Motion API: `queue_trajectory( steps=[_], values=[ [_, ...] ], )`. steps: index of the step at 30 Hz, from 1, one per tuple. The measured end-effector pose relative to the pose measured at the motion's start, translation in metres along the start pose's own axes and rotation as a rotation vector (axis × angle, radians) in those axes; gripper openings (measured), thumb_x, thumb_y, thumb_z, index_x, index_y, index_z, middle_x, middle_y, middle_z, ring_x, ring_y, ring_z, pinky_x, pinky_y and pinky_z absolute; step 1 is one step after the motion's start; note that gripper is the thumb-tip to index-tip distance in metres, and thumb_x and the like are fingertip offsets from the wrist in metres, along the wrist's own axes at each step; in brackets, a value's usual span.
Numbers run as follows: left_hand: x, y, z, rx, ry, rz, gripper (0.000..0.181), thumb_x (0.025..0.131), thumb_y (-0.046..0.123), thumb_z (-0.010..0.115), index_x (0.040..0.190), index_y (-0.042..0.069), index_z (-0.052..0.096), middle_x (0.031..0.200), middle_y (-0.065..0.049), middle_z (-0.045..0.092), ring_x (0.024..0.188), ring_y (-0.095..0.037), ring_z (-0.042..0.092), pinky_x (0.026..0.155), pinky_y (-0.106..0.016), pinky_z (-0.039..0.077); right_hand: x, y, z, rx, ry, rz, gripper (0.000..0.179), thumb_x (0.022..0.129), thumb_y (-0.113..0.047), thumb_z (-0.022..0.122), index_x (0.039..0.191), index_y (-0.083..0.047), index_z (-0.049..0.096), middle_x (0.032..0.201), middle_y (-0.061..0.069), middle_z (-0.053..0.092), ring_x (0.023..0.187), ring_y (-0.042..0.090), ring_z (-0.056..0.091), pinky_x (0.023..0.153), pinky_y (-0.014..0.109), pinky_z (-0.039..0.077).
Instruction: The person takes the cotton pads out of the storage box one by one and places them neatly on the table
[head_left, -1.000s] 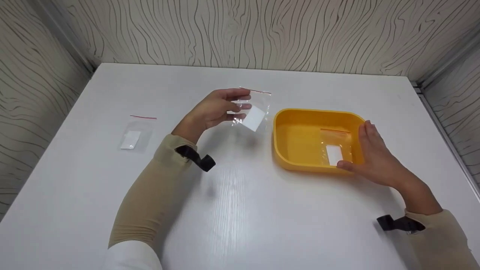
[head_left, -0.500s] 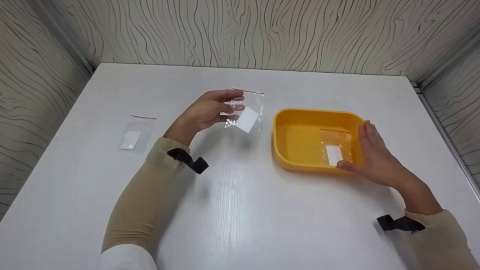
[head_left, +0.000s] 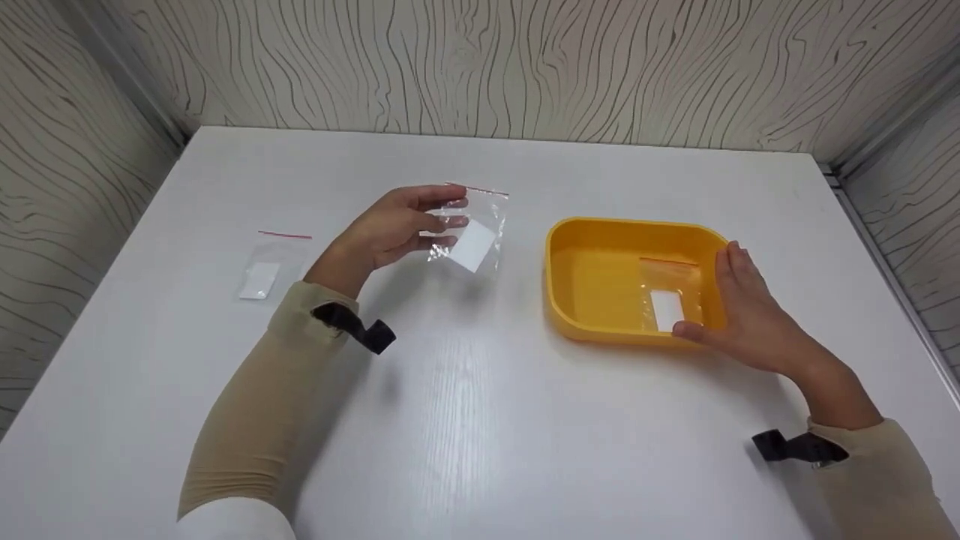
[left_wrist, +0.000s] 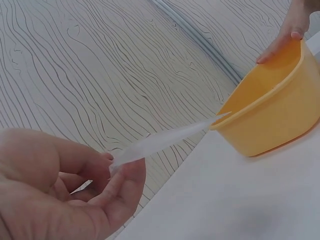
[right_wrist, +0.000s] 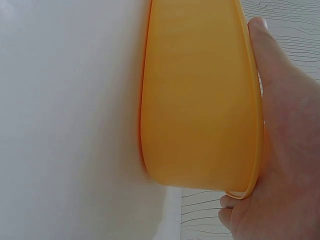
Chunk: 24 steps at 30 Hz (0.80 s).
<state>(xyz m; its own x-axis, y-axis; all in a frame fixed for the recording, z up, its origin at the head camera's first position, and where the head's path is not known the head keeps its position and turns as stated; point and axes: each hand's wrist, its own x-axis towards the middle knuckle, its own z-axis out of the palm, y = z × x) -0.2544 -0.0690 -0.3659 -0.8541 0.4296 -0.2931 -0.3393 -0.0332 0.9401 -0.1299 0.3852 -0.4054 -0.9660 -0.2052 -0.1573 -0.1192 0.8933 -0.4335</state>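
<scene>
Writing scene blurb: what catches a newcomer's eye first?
Probably the yellow tub, right of centre on the white table in the head view, the right hand on its rim. Then the clear bag pinched by the left hand, held up left of the tub. A similar bag lies inside.

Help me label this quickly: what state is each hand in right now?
Left hand: closed, pinching a clear bag.
Right hand: open, spread against the rim of the yellow tub.
</scene>
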Motion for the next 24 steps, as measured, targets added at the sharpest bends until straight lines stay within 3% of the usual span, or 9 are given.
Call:
queue_trajectory(
  steps=[11, 24],
  values=[
    [-0.012, -0.007, -0.021, 0.017, 0.000, -0.017, 0.059, 0.094, -0.017, 0.051, 0.149, 0.005, 0.050, 0.148, -0.007, 0.050, 0.121, -0.021, 0.061, 0.091, -0.030, 0.057, 0.001, 0.000, 0.001, -0.011, -0.001, -0.001, 0.126, 0.090, -0.054, 0.072, 0.154, 0.007, -0.017, 0.163, 0.025, -0.025, 0.150, 0.047, -0.019, 0.118, 0.068, 0.004],
    [-0.021, -0.012, -0.039, 0.012, 0.012, -0.024, 0.061, 0.094, -0.018, 0.050, 0.151, 0.003, 0.046, 0.154, -0.012, 0.044, 0.120, -0.020, 0.061, 0.089, -0.029, 0.057, -0.001, -0.003, -0.001, 0.001, -0.002, 0.006, 0.126, 0.089, -0.054, 0.072, 0.154, 0.006, -0.018, 0.163, 0.024, -0.025, 0.150, 0.047, -0.018, 0.118, 0.069, 0.005]
  ],
)
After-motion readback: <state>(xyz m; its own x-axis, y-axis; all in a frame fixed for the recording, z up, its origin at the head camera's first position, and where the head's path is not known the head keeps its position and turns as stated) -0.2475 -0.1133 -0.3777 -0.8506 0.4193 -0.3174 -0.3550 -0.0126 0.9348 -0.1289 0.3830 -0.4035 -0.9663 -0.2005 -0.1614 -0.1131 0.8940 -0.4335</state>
